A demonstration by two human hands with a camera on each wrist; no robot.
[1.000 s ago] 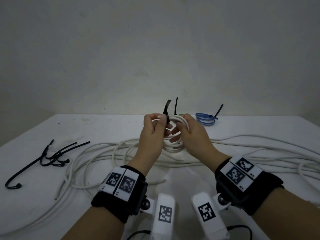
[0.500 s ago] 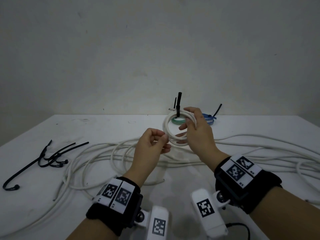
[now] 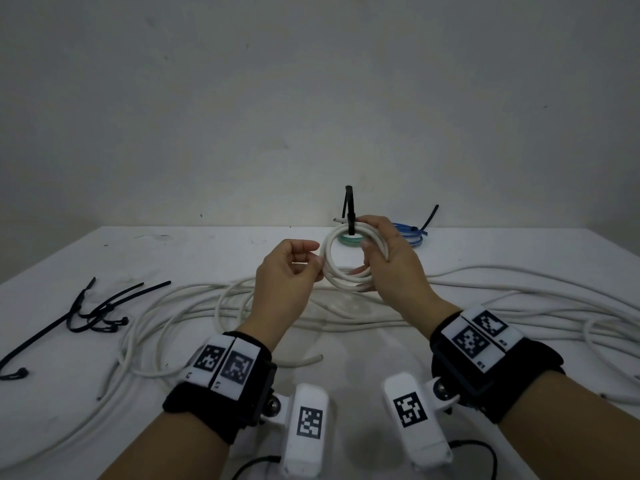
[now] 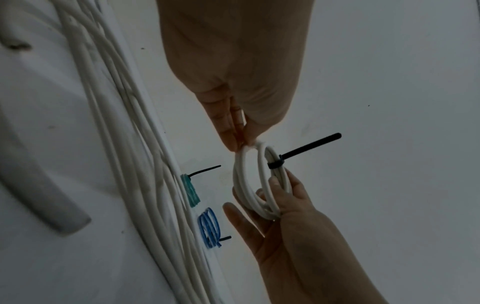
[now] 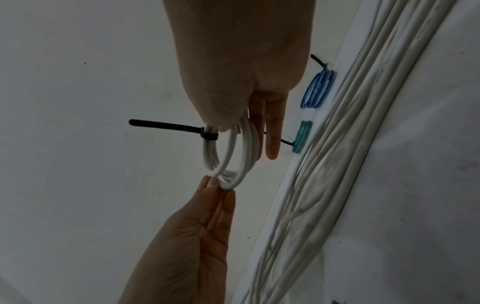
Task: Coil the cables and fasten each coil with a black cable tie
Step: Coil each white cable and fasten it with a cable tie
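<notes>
A small white cable coil (image 3: 326, 252) is held up over the table, bound at its top by a black cable tie (image 3: 350, 209) whose tail sticks upward. My right hand (image 3: 363, 261) grips the coil's right side, thumb in front and fingers behind. My left hand (image 3: 317, 259) pinches the coil's left edge with its fingertips. The left wrist view shows the coil (image 4: 262, 185) with the tie (image 4: 275, 164) between both hands. In the right wrist view the coil (image 5: 233, 148) hangs under my right palm, the tie's tail (image 5: 163, 124) pointing left.
Long loose white cables (image 3: 485, 289) sprawl across the white table. Spare black cable ties (image 3: 93, 313) lie at the left. A tied blue coil (image 3: 410, 233) and a tied green coil (image 3: 346, 241) sit at the table's far edge by the wall.
My left hand let go of the tie's tail and dropped away while the right hand carried the coil up and to the right. The left hand has now come back to the coil's left edge.
</notes>
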